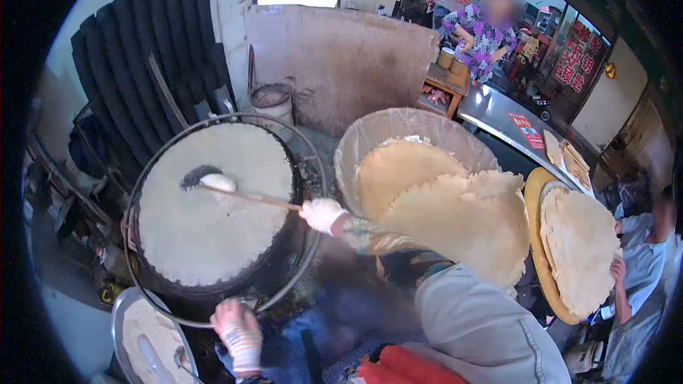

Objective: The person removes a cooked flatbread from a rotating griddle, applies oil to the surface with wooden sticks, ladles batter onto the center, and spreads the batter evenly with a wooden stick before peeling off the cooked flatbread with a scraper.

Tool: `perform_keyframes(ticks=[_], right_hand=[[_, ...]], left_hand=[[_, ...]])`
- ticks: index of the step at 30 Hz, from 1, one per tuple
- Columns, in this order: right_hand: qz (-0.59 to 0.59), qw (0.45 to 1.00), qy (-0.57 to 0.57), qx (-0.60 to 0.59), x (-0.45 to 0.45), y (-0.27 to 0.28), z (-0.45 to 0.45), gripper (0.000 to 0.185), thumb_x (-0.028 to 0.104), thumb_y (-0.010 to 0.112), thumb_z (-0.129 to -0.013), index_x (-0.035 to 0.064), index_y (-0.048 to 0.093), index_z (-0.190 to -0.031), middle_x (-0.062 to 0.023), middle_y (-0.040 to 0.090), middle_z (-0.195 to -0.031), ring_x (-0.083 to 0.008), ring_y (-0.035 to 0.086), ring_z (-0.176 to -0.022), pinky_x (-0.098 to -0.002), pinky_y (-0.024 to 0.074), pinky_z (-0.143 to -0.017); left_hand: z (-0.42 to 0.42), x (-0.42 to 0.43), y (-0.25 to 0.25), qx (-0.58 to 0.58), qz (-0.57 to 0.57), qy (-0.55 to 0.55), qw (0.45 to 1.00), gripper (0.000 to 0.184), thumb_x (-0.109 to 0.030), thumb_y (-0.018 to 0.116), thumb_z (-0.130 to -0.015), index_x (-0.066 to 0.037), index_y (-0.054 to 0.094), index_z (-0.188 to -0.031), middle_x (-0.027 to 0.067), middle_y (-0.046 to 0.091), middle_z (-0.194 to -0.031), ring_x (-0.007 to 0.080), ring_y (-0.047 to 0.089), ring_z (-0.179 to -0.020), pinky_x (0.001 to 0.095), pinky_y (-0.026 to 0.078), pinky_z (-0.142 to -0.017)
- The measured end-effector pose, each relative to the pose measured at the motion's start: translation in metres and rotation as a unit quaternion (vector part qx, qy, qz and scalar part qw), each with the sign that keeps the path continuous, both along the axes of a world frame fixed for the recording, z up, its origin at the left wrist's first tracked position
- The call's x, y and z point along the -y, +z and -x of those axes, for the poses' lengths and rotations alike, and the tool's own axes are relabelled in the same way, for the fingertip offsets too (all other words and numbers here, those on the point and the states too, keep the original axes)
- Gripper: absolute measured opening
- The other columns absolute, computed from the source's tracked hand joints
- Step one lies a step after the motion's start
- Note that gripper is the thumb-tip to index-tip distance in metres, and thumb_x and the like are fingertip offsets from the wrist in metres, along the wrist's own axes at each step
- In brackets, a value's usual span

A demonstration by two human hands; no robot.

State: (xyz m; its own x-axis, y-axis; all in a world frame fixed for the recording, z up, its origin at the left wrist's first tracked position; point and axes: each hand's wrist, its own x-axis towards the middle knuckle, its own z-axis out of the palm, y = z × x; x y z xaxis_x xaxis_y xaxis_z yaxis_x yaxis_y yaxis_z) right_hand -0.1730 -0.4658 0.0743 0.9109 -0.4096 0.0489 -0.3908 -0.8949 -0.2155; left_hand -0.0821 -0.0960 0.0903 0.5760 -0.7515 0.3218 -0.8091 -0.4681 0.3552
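Observation:
My right hand [322,215], in a light glove, is closed on a thin wooden stick [256,200]. The stick reaches left over a round griddle covered with pale batter [213,235]. At its far end lie a white rounded lump [218,183] and a dark bare patch [196,176] of the griddle. My left hand [237,327], in a striped glove, rests at the near edge of the metal ring [313,256] around the griddle, and what its fingers hold is unclear.
Bottom left, a metal basin [122,334] holds pale batter and a ladle. To the right, a plastic-lined basket [345,163] holds large flatbreads [455,220]. A person [651,249] at far right holds a board [535,242] with flatbreads; another person [487,28] stands behind a metal counter [498,110].

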Motion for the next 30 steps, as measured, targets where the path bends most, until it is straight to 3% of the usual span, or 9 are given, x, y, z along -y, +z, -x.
perform_keyframes(ticks=[3, 7, 9, 13, 14, 16, 17, 23, 30], right_hand=[[0.001, 0.998, 0.011, 0.067, -0.005, -0.004, -0.013, 0.027, 0.029, 0.049, -0.094, 0.0049, 0.06, -0.087, -0.0177, 0.065, -0.073, -0.0359, 0.065, -0.072, -0.0494, 0.0507, -0.065], [0.031, 0.99, 0.135, -0.011, -0.004, 0.016, -0.003, 0.024, 0.023, 0.048, -0.094, 0.0033, 0.062, -0.096, -0.0181, 0.065, -0.076, -0.0375, 0.066, -0.074, -0.0498, 0.0516, -0.065], [0.025, 0.999, 0.02, -0.022, -0.001, 0.031, -0.007, 0.024, 0.021, 0.047, -0.093, 0.0038, 0.063, -0.096, -0.0197, 0.067, -0.081, -0.0368, 0.067, -0.076, -0.0491, 0.0529, -0.065], [0.041, 0.99, 0.133, -0.017, -0.009, 0.037, -0.008, 0.028, 0.023, 0.047, -0.093, 0.0028, 0.066, -0.091, -0.0206, 0.068, -0.084, -0.0378, 0.068, -0.077, -0.049, 0.0549, -0.067], [0.018, 0.992, 0.076, -0.098, -0.019, 0.047, -0.006, 0.02, 0.013, 0.05, -0.088, 0.007, 0.069, -0.093, -0.017, 0.067, -0.094, -0.0339, 0.068, -0.085, -0.0455, 0.0563, -0.074], [0.103, 0.986, 0.074, -0.104, 0.013, 0.009, -0.008, 0.027, 0.025, 0.048, -0.095, 0.0056, 0.066, -0.093, -0.017, 0.068, -0.087, -0.0338, 0.069, -0.079, -0.0454, 0.0558, -0.067], [0.034, 0.993, -0.06, -0.091, 0.018, 0.017, -0.012, 0.034, 0.032, 0.045, -0.098, 0.0042, 0.064, -0.095, -0.0166, 0.069, -0.083, -0.0331, 0.069, -0.08, -0.0454, 0.0548, -0.069], [-0.001, 0.997, 0.049, -0.058, 0.009, 0.028, -0.002, 0.038, 0.038, 0.044, -0.098, 0.0025, 0.059, -0.097, -0.0219, 0.067, -0.078, -0.0382, 0.067, -0.077, -0.0505, 0.0509, -0.071], [0.033, 0.987, -0.065, -0.144, 0.067, 0.01, -0.016, 0.042, 0.04, 0.043, -0.098, 0.0026, 0.062, -0.103, -0.022, 0.068, -0.086, -0.0376, 0.067, -0.083, -0.049, 0.0523, -0.075]], left_hand=[[0.031, 0.032, -0.063, 0.042, -0.054, -0.029, 0.997, 0.056, -0.026, 0.067, -0.076, -0.002, 0.055, -0.125, 0.0184, 0.055, -0.126, 0.0378, 0.045, -0.126, 0.0591, 0.018, -0.113], [0.024, 0.05, -0.058, -0.009, -0.202, 0.077, 0.976, 0.046, -0.035, 0.072, -0.071, -0.008, 0.066, -0.107, 0.0138, 0.065, -0.108, 0.0322, 0.052, -0.118, 0.0589, 0.015, -0.113], [0.011, 0.045, -0.05, -0.01, -0.304, 0.098, 0.947, 0.042, -0.035, 0.073, -0.07, -0.01, 0.068, -0.103, 0.0122, 0.066, -0.107, 0.0294, 0.056, -0.111, 0.0562, 0.018, -0.113], [-0.013, 0.011, -0.066, 0.085, -0.155, 0.078, 0.981, 0.035, -0.031, 0.072, -0.069, -0.015, 0.07, -0.101, 0.0078, 0.069, -0.087, 0.0274, 0.06, -0.095, 0.0502, 0.026, -0.11], [-0.018, 0.009, -0.058, 0.091, -0.17, 0.089, 0.977, 0.028, -0.026, 0.069, -0.068, -0.013, 0.071, -0.094, 0.0083, 0.069, -0.084, 0.0278, 0.06, -0.091, 0.0487, 0.028, -0.109], [-0.031, 0.0, -0.048, 0.08, -0.231, 0.104, 0.964, 0.015, -0.018, 0.066, -0.066, -0.009, 0.072, -0.077, 0.0093, 0.068, -0.08, 0.029, 0.061, -0.089, 0.0478, 0.029, -0.109], [-0.039, -0.005, -0.054, 0.085, -0.266, 0.119, 0.953, 0.014, -0.018, 0.065, -0.066, -0.01, 0.072, -0.075, 0.0098, 0.068, -0.081, 0.0295, 0.06, -0.092, 0.0475, 0.028, -0.11], [-0.098, -0.047, -0.055, 0.117, -0.342, 0.105, 0.926, 0.014, -0.02, 0.064, -0.069, -0.014, 0.073, -0.079, 0.0088, 0.068, -0.085, 0.0279, 0.059, -0.1, 0.0463, 0.025, -0.113], [-0.165, -0.079, -0.049, 0.134, -0.408, 0.092, 0.898, 0.019, -0.014, 0.058, -0.073, -0.016, 0.075, -0.083, 0.0081, 0.067, -0.088, 0.0261, 0.058, -0.105, 0.0466, 0.02, -0.116]])
